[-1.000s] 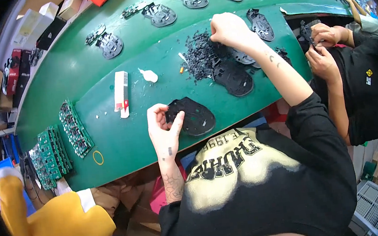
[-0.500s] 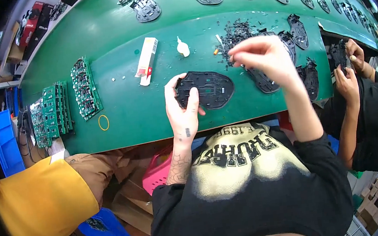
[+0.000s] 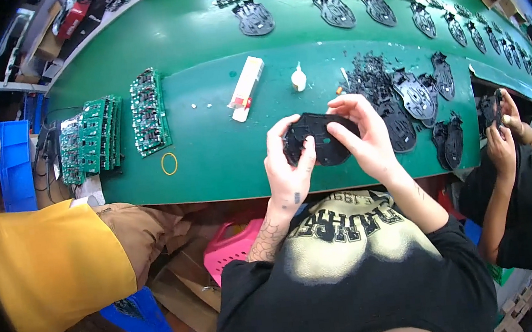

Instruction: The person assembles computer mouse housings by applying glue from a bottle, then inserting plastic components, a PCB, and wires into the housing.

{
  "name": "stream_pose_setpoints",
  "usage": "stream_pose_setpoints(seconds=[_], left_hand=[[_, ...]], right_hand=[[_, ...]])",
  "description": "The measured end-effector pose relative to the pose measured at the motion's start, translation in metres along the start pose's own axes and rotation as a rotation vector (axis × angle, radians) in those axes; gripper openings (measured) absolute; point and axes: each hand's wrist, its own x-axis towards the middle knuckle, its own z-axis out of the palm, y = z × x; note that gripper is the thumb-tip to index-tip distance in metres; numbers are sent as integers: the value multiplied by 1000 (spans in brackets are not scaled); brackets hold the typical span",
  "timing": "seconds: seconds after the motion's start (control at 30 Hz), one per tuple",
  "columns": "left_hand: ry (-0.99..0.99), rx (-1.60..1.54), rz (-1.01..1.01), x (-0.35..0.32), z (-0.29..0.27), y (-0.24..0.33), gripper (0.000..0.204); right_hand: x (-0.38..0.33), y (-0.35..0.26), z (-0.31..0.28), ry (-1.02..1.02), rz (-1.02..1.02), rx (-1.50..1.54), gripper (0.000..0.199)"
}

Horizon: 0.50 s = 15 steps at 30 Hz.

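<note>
Just above the near edge of the bench, a black plastic computer mouse base (image 3: pixel 316 136) is held between my two hands. My left hand (image 3: pixel 289 171) grips its left end, thumb over the front edge and fingers behind. At the right end, my right hand (image 3: pixel 373 144) has its thumb on the upper face and its fingers around the far edge. Whether a small part sits under that thumb is hidden. Right of my hands lie more black mouse bases (image 3: pixel 397 127) beside a heap of small black plastic parts (image 3: pixel 370 74).
Green circuit boards (image 3: pixel 149 113) stand in rows at left, near a yellow rubber band (image 3: pixel 169 164). A white box (image 3: pixel 248 85) and a small white bottle (image 3: pixel 298 78) stand beyond my hands. Mouse bases (image 3: pixel 255 18) line the far bench. Another person's hands (image 3: pixel 503 141) work at right.
My right hand has come left and down from beside the parts heap onto the mouse base. The base is now held by both hands. The whole view has shifted slightly.
</note>
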Motion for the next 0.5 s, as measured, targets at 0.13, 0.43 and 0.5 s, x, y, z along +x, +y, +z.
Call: stream_pose_setpoints(seconds=[0.13,0.43,0.5], left_hand=[[-94,28,67,8,-15,7,35],[-169,-386,151,10,-41,0,70],[47,-262,170,10,-57,-15,61]], right_hand=[[14,-17,-17,-318,370,254,27],[60,-73,-37,-487,369,96,18],[101,-87,-35,-365,245,-64,21]])
